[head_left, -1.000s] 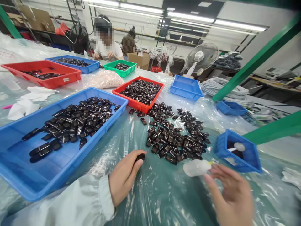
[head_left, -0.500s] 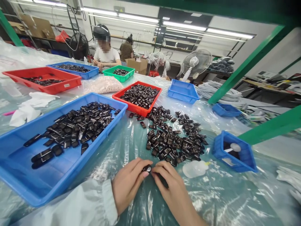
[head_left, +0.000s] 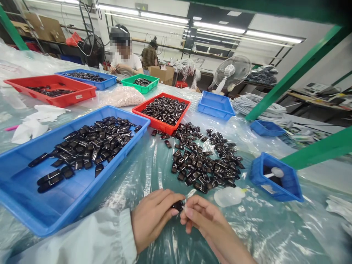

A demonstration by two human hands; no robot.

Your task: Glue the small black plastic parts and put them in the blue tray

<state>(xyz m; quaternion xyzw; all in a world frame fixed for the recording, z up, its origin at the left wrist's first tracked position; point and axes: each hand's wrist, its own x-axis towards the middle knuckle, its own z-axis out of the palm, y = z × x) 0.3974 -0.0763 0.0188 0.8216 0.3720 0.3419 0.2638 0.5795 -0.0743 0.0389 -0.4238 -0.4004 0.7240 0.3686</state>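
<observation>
My left hand (head_left: 156, 217) pinches a small glossy black plastic piece (head_left: 178, 206) between thumb and fingers, low over the plastic-covered table. My right hand (head_left: 205, 216) is closed at the piece's right end, thumb against forefinger. Something tiny and pale shows at those fingertips, too small to name. Just beyond both hands lies a loose heap of similar black pieces (head_left: 206, 165). To the right of the heap, a translucent squeeze bottle (head_left: 229, 197) with a yellowish tip rests on its side.
A long blue tray (head_left: 132, 145) of black pieces stands at left. Behind the heap is a red tray (head_left: 176, 128) full of them. A small blue bin (head_left: 277, 192) sits at right, near a green post (head_left: 291, 77). Across the table a co-worker (head_left: 128, 60) sits.
My right hand has turned and its fingers have curled into a pinch beside the black piece. The left hand still holds the piece, now slightly farther right and lower.
</observation>
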